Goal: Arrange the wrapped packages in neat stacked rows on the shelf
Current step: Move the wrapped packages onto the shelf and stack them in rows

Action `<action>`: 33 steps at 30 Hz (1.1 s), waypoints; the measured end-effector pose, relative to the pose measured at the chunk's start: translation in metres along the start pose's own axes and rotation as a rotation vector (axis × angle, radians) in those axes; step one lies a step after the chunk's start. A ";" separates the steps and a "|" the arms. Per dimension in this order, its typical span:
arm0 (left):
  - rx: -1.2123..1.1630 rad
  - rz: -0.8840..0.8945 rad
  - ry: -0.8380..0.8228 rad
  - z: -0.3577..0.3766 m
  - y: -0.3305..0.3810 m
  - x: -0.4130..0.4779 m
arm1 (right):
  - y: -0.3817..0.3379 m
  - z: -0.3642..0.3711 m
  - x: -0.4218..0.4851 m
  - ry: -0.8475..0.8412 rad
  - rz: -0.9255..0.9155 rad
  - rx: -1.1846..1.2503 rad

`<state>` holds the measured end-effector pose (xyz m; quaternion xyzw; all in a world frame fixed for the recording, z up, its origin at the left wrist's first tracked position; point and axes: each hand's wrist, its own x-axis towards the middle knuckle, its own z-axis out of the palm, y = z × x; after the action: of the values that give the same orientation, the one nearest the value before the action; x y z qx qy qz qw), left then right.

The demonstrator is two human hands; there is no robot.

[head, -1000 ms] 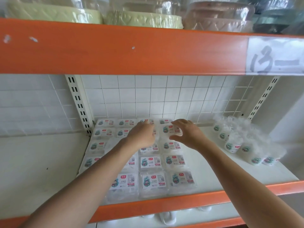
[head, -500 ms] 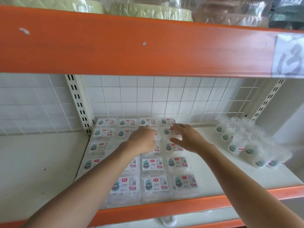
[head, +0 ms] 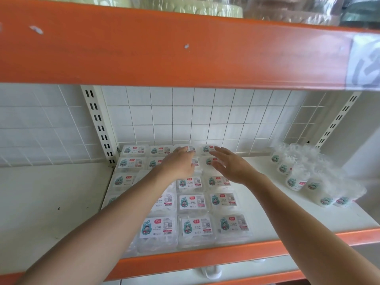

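Your two bare arms reach in from the bottom of the frame to the white shelf (head: 259, 204), where the wrapped packages (head: 192, 202) lie flat in a block of labelled rows at centre. The block runs from the orange front lip (head: 205, 262) back to the wire grid (head: 205, 116).

Your left hand (head: 178, 164), just left of centre, is palm down with fingers stretched forward over the back rows. It grips nothing, and you cannot tell whether it presses on the packs or only skims them. Your right hand (head: 233, 167), just beside it, is flat and wide open, fingers spread above the far right column, and it holds nothing.

At the right of the frame a cluster of round tubs (head: 297, 178) in crinkled clear film sits well apart from the block. A broad orange beam (head: 164, 48) fills the upper half, with a blurred paper label (head: 366, 62) at its right end. Bowls in clear film (head: 205, 9) show along the top edge. A slotted upright (head: 98, 124) stands at the left.
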<state>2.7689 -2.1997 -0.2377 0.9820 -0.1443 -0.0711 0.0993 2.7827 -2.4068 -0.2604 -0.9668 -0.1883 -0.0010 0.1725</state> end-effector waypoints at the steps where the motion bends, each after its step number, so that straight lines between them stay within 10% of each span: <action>1: -0.001 -0.006 -0.021 0.000 0.000 0.001 | 0.000 0.002 0.001 -0.013 0.000 -0.015; 15: -0.036 0.035 0.079 -0.026 -0.014 -0.050 | -0.041 0.007 -0.009 0.022 -0.161 -0.081; 24: -0.071 0.010 -0.166 -0.034 -0.055 -0.099 | -0.082 0.025 -0.013 0.007 -0.303 0.063; 33: -0.222 0.031 0.290 -0.026 -0.055 -0.092 | -0.084 0.029 -0.021 -0.018 -0.300 0.180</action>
<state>2.7012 -2.1162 -0.2137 0.9626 -0.1350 0.0572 0.2277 2.7312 -2.3320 -0.2613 -0.9085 -0.3313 -0.0012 0.2548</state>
